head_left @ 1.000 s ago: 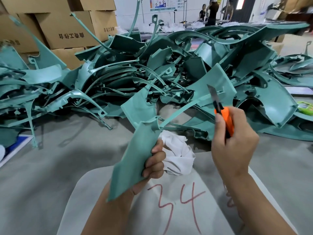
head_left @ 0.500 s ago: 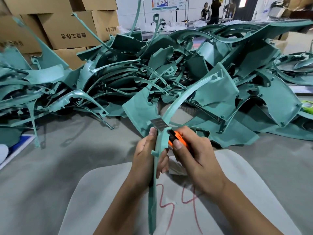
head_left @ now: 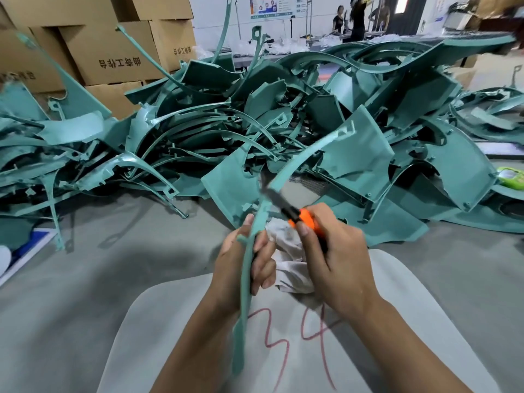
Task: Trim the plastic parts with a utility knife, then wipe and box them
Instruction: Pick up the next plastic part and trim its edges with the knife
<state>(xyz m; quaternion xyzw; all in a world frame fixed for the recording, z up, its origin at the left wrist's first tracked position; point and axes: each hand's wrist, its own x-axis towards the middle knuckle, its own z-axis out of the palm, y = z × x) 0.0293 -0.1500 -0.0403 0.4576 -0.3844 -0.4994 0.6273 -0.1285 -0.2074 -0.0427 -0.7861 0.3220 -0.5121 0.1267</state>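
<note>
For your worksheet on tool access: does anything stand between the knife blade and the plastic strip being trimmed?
Nothing visible does. The utility knife in the right hand already meets the teal strip that the left hand grips.

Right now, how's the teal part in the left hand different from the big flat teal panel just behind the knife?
The held part is a narrow curved strip; the panel is a broad sheet. The strip is gripped by the left hand, seen edge-on, with the utility knife in the right hand at its edge; the panel lies untouched, tilted, in the pile. Both are the same teal plastic.
</note>
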